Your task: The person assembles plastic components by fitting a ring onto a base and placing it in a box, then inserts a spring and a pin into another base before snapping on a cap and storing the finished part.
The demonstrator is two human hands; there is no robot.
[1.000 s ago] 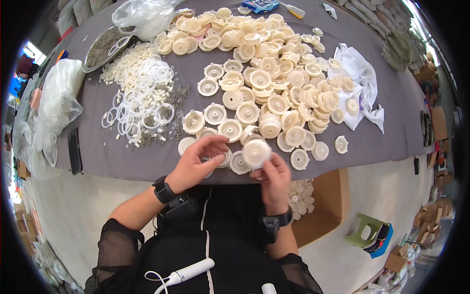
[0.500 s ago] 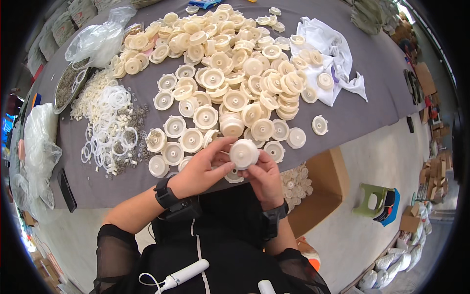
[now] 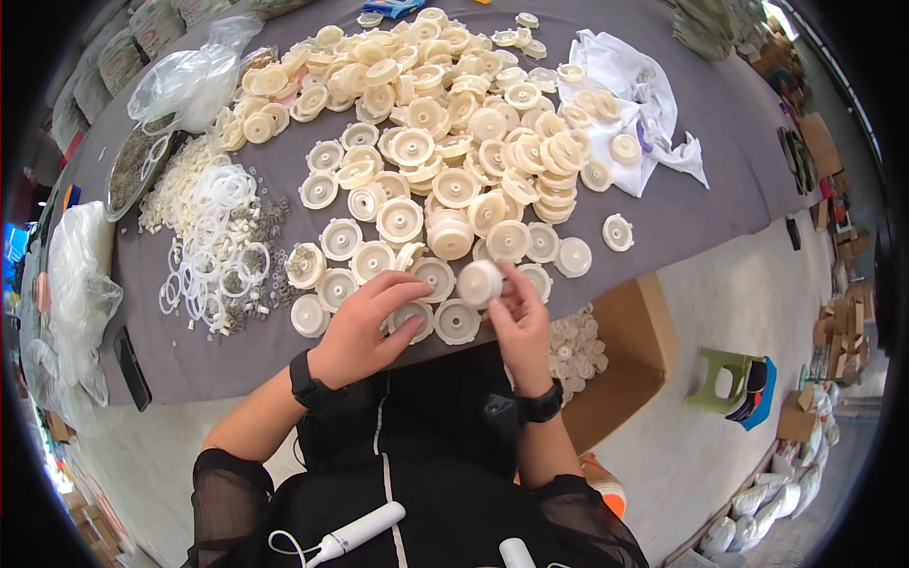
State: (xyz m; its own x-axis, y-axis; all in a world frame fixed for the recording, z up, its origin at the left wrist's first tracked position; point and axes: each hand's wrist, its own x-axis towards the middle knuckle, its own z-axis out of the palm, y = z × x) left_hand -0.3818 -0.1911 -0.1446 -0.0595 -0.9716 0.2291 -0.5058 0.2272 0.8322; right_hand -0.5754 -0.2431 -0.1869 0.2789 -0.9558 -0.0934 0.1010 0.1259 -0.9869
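Grey-clothed table (image 3: 720,204) strewn with cream plastic discs; at its near edge the right hand (image 3: 519,327) pinches one round cream cap (image 3: 479,281) raised for fitting, left hand (image 3: 365,331) open-fingered beside it, resting on flat-lying discs (image 3: 417,317).

Grey table (image 3: 720,180) beyond the grip. White cloth (image 3: 653,104) far right of it. Thin white rings (image 3: 213,241) and clear plastic bag (image 3: 189,80) to its left. Cardboard box (image 3: 625,355) low right; green stool (image 3: 724,379) farther right.
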